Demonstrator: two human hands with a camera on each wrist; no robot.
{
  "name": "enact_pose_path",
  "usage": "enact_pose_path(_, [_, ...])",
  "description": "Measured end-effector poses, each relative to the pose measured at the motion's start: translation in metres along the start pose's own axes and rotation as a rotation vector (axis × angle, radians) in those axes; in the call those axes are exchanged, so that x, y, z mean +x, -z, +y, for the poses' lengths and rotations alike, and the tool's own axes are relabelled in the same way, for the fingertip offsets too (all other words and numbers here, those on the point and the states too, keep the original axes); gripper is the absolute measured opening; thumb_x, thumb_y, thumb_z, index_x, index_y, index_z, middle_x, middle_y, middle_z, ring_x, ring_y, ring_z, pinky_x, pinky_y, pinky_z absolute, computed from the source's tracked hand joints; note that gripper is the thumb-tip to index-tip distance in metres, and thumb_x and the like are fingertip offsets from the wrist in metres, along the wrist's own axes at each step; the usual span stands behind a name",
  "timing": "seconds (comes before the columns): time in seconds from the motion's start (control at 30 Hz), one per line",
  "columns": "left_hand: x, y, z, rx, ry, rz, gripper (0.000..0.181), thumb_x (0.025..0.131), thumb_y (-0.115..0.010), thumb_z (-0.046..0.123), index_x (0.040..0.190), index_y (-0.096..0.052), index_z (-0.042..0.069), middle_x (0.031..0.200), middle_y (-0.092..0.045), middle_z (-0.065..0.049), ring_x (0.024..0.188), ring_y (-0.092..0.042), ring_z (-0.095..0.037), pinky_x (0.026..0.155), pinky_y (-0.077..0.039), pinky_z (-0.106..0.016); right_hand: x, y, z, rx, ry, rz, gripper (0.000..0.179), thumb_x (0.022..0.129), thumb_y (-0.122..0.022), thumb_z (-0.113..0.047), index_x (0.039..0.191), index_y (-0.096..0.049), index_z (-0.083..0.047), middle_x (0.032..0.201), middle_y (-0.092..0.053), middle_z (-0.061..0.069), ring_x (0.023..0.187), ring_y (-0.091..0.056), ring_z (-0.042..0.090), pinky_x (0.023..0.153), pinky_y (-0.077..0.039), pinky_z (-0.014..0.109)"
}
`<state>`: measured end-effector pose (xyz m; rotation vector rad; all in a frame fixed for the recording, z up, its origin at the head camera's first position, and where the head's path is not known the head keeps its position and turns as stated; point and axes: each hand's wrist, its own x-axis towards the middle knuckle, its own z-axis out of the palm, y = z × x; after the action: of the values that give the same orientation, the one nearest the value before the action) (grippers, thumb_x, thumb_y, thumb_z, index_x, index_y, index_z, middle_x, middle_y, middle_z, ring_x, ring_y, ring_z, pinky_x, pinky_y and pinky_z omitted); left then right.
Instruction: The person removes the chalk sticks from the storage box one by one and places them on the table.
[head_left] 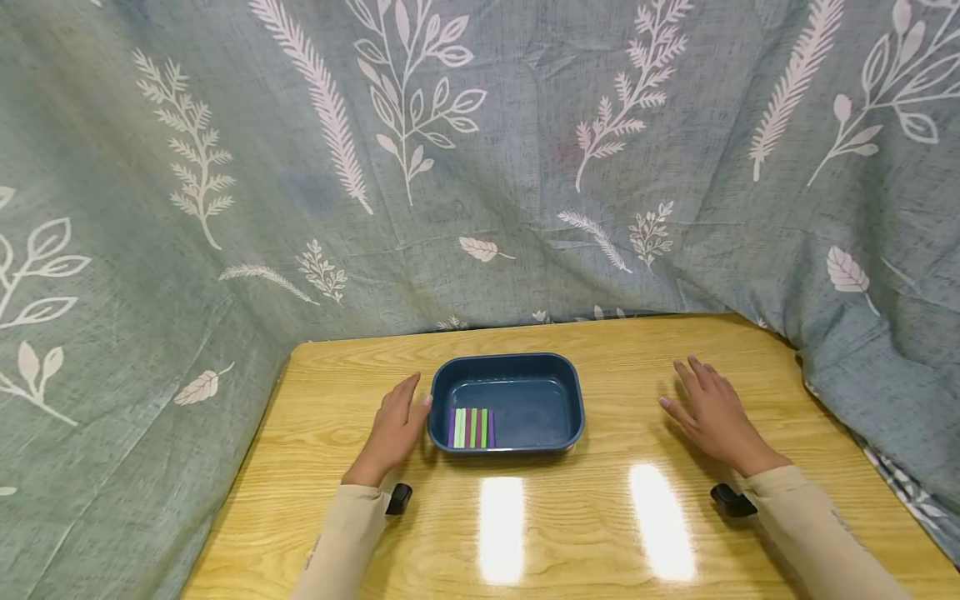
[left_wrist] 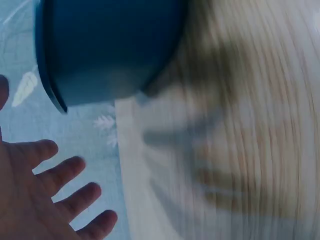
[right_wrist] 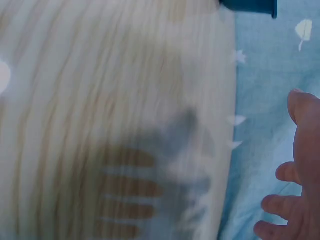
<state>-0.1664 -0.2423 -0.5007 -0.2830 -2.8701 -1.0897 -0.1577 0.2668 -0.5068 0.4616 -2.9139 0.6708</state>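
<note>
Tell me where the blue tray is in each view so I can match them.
Head: blue tray, below centre, slightly right.
Left wrist: blue tray, upper left, cut off by the top edge.
Right wrist: only part of blue tray, top edge, right of centre.
Shared landmark: wooden tabletop.

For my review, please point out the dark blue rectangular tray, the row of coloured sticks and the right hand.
Dark blue rectangular tray (head_left: pixel 534 415): head view, bare floor in its right half.
Row of coloured sticks (head_left: pixel 473 428): head view, middle of the row.
Right hand (head_left: pixel 718 422): head view, back of the hand.
</note>
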Motion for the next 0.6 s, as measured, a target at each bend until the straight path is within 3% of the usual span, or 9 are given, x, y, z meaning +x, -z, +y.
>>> enact_pose_path(0.1, [0.001, -0.003, 0.007, -0.078, 0.028, -0.005, 0.058, 0.115, -0.044, 0.031, 0.160, -0.036, -0.005, 0.153, -0.046, -0.028, 0.133, -0.046, -0.047, 0.109, -0.038, -0.065, 0.003, 0.001, -0.009, 0.011, 0.015, 0.004, 0.070, 0.107, -0.065, -0.027, 0.156, -0.035, 0.014, 0.157, -0.031, 0.044, 0.141, -0.030, 0.066, 0.114, -0.025, 0.076])
enact_pose_path(0.2, [0.002, -0.007, 0.012, -0.163, 0.073, -0.003, 0.053, 0.115, -0.046, 0.023, 0.158, -0.039, -0.006, 0.143, -0.051, -0.024, 0.113, -0.053, -0.035, 0.093, -0.048, -0.049, 0.006, -0.001, -0.017, 0.018, 0.032, 0.010, 0.069, 0.106, -0.066, -0.025, 0.155, -0.037, 0.014, 0.156, -0.033, 0.044, 0.141, -0.032, 0.065, 0.114, -0.025, 0.075])
enact_pose_path(0.33, [0.003, -0.013, 0.016, -0.263, 0.147, 0.032, 0.044, 0.111, -0.050, 0.012, 0.152, -0.048, -0.005, 0.130, -0.054, -0.020, 0.098, -0.054, -0.024, 0.079, -0.047, -0.034, 0.008, -0.006, -0.026, 0.020, 0.054, 0.022, 0.067, 0.106, -0.066, -0.024, 0.155, -0.038, 0.013, 0.155, -0.036, 0.043, 0.140, -0.036, 0.063, 0.113, -0.028, 0.075])
enact_pose_path(0.6, [0.005, -0.021, 0.021, -0.393, 0.280, 0.132, 0.039, 0.105, -0.054, 0.002, 0.143, -0.058, -0.004, 0.113, -0.057, -0.016, 0.077, -0.051, -0.017, 0.062, -0.045, -0.026, 0.010, -0.012, -0.042, 0.056, 0.081, 0.028, 0.065, 0.108, -0.064, -0.024, 0.156, -0.038, 0.011, 0.154, -0.038, 0.041, 0.139, -0.038, 0.061, 0.113, -0.029, 0.074])
